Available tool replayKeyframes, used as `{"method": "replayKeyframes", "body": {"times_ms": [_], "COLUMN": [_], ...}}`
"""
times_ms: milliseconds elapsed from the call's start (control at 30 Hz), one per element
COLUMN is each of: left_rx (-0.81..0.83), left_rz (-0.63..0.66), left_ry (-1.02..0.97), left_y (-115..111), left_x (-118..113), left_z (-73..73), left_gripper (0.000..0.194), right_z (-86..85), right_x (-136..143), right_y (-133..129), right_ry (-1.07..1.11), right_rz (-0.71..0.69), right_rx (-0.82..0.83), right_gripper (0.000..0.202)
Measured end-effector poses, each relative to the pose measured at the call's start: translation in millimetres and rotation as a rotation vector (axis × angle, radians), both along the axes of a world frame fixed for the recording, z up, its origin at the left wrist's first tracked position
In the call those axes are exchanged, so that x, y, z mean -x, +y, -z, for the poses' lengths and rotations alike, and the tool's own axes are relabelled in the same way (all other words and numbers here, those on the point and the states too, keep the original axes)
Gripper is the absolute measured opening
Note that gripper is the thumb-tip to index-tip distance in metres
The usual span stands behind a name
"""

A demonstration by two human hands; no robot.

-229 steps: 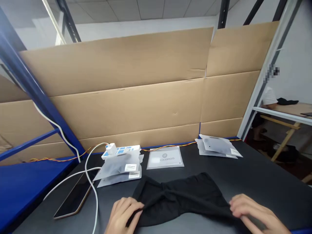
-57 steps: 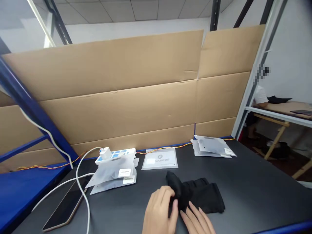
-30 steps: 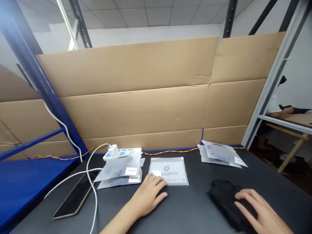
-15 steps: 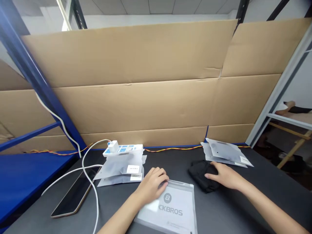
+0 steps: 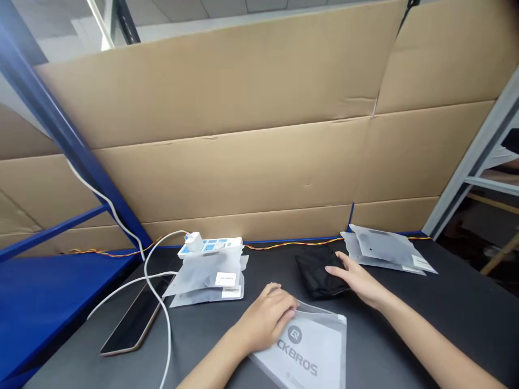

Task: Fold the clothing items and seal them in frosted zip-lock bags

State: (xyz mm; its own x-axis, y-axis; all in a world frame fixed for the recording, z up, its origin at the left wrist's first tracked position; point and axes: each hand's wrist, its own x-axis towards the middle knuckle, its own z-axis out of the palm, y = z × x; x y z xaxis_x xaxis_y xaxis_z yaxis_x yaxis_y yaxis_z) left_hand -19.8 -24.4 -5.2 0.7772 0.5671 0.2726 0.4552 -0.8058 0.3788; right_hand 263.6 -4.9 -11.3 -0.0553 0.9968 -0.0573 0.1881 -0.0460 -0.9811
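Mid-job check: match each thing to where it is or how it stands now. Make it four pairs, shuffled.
Things
1. cloth
2. printed bag
3. phone
4. power strip

Place or state
a. crossed by a white cable
b. in the right hand
c. fitted with a white plug
d. held at its edge by the left hand

Pairs: 1-b, 2-d, 3-a, 4-c

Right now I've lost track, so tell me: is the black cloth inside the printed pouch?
No, the black cloth is outside the printed pouch, its edge in the right hand.
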Motion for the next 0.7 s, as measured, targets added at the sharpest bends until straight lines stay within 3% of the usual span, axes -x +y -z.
{"method": "replayKeyframes", "body": {"times_ms": [167, 300, 400, 700], "left_rx": [-0.042, -0.114, -0.102, -0.171], "left_rz": [-0.057, -0.151, -0.157, -0.149], "left_ry": [0.004, -0.007, -0.054, -0.026], "left_y": [0, 3, 4, 2], "left_x": [-2, 0, 1, -2], "left_z": [3.7, 6.5, 7.7, 7.4], "left_gripper": [0.022, 0.017, 0.016, 0.020], "right_z": [-5.9, -9.1, -8.8, -14.7], "right_x": [25, 28, 27, 27], "right_y": [-9, -14, -15, -20], "right_ry": [0.111, 0.074, 0.053, 0.081], "right_rz": [-0.137, -0.248, -0.255, -0.405], "right_rx": [-0.126, -0.162, -0.175, -0.021], "right_gripper": [0.047, 0.048, 0.049, 0.055]}}
